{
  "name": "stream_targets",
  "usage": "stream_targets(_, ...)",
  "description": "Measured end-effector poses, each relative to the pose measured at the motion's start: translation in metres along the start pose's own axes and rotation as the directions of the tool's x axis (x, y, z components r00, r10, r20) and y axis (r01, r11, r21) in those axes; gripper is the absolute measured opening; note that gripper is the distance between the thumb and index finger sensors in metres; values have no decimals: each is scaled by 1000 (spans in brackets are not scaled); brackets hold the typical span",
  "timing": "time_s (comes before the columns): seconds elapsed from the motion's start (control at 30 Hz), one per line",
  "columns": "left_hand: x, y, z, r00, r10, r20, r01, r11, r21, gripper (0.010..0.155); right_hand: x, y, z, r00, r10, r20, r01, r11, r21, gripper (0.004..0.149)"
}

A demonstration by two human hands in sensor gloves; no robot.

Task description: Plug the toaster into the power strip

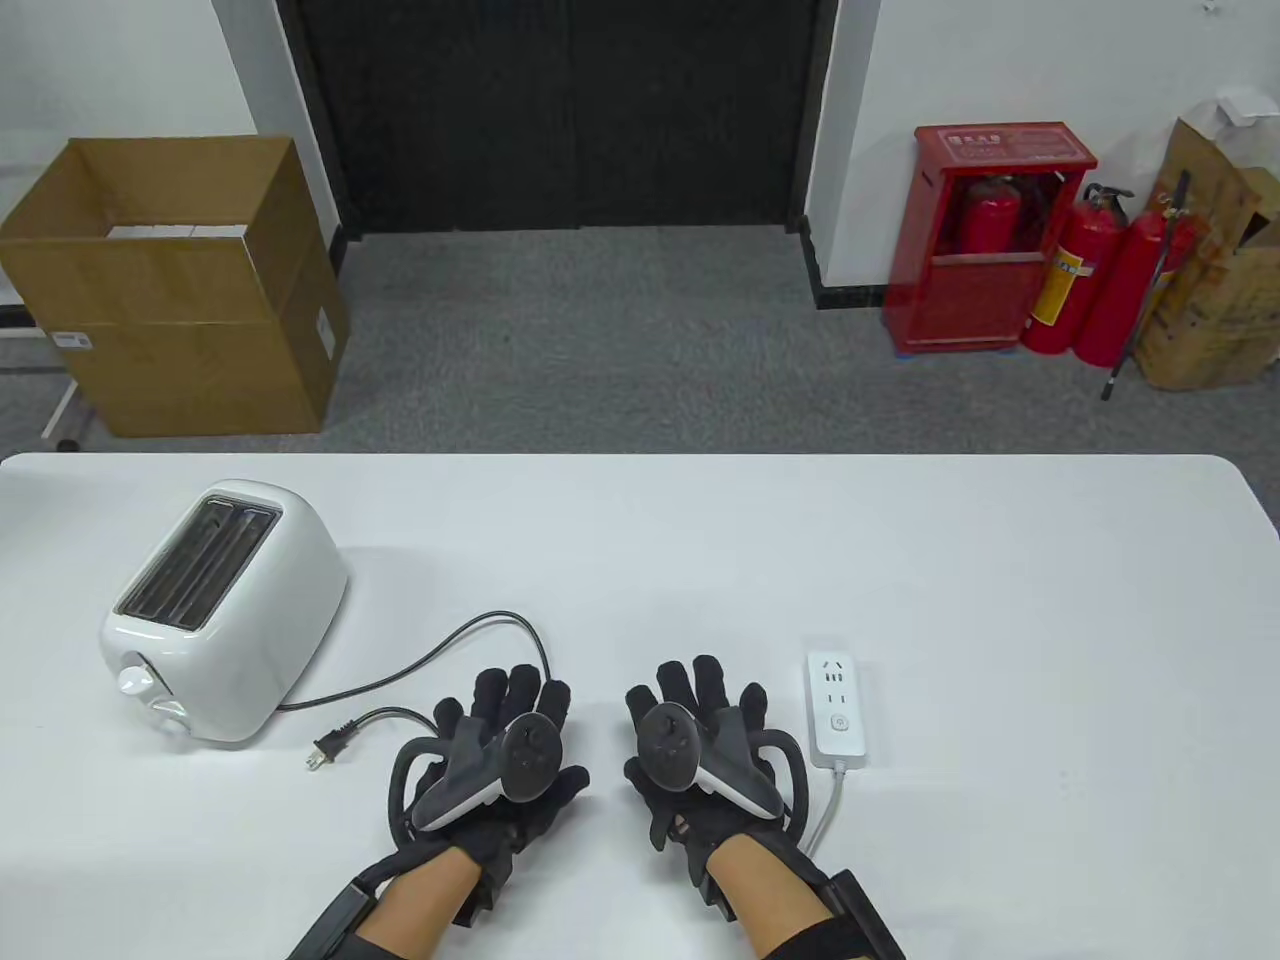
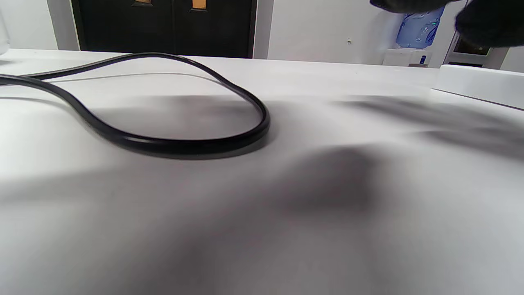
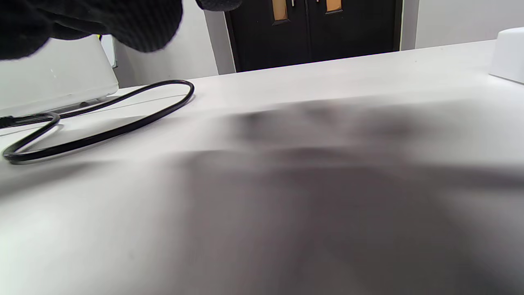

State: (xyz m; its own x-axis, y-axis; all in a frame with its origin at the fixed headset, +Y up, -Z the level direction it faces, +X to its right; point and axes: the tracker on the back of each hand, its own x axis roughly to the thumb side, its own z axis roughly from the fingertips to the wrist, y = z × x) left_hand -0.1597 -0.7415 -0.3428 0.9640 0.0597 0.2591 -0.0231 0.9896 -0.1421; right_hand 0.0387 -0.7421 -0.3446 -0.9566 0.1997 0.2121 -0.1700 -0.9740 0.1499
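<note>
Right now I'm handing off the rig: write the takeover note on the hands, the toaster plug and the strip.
Left hand: flat on the table, fingers spread, holding nothing.
Right hand: same, empty, just left of the power strip.
Toaster: far left; its black cord loops toward the left hand.
Plug: loose on the table, left of the left hand.
Done: nothing yet.
Left: pick up the plug, carry it across to the strip, push it into a socket.
</note>
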Motion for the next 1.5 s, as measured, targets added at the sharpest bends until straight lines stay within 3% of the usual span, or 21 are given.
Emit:
stream_targets(0.9,-4,3,2,1000,-3,-6,3,1000,24,85,-8,-3,-2,998,-37,-58,37,999,2,70)
stream_targets(1.2,-6,3,3,1000,-6,-15,6,1000,24,85,-39,-12,-4,970,-139,-198,129,990,-63,72)
stream_targets(1.5,-7,3,3,1000,-8,-19,9,1000,22,85,-92,-19,3,868,-264,-420,214,963,-162,73)
